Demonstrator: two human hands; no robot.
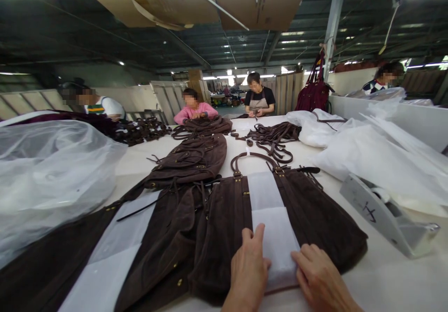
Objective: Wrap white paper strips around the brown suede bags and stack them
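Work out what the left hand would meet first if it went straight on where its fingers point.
The left hand seems to touch the white sheet. Going straight along that, it would probably meet the brown handle first, though depth is unclear and it might pass above.

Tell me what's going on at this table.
Someone has their left hand and right hand on the white strip running down a dark brown bag, which lies on the table. Another brown bag with a similar strip lies to the left. Across the table, a person in pink and one in an apron are busy too.
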